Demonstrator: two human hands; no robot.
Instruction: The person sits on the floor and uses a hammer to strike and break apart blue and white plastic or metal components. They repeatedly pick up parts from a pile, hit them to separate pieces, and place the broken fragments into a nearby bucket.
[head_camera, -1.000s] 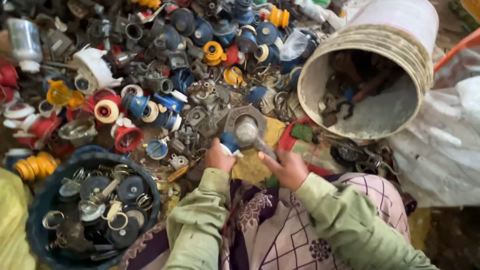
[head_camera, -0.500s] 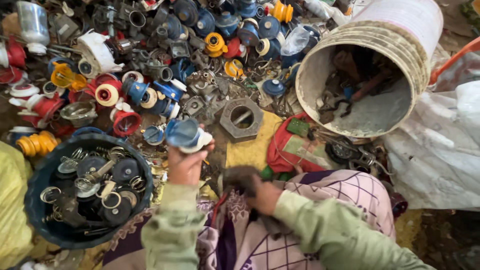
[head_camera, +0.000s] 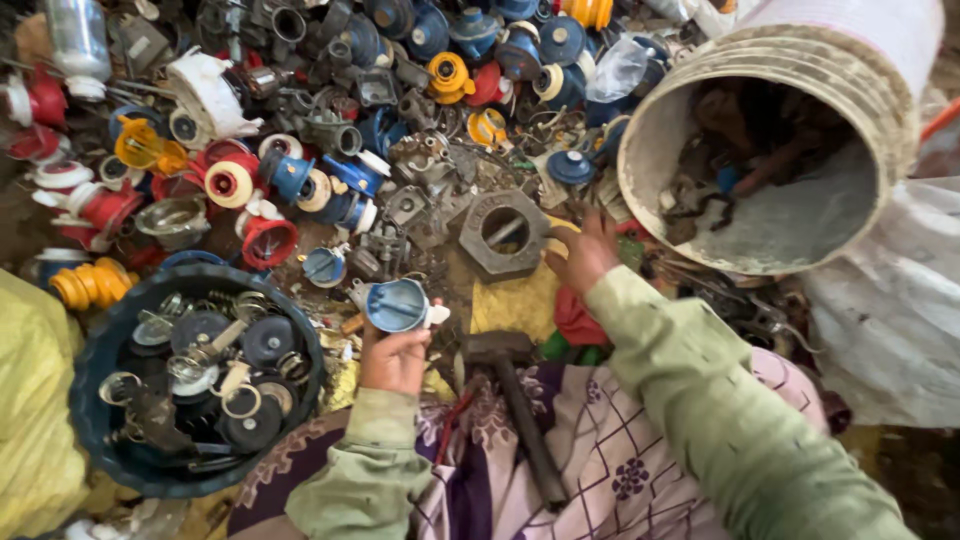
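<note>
My left hand (head_camera: 393, 358) grips a blue plastic plug housing (head_camera: 396, 304), held up just right of the dark round tub (head_camera: 90, 400). My right hand (head_camera: 583, 252) reaches forward with fingers spread and nothing in it, beside a grey hexagonal metal block (head_camera: 502, 233) that lies on a yellow cloth (head_camera: 515, 300). A hammer (head_camera: 515, 395) rests across my lap, its head near my left hand and its handle pointing toward me. Both sleeves are olive green.
A heap of red, blue, yellow and grey plug and socket parts (head_camera: 300, 130) covers the ground ahead. A tipped white bucket (head_camera: 800, 230) holding metal scraps lies at the right. The dark tub holds rings and black caps. A yellow sack (head_camera: 30, 400) sits at the left.
My right hand let go of the hammer, which now lies on my lap, and reached forward to the hexagonal block. My left hand drew the blue housing back toward me.
</note>
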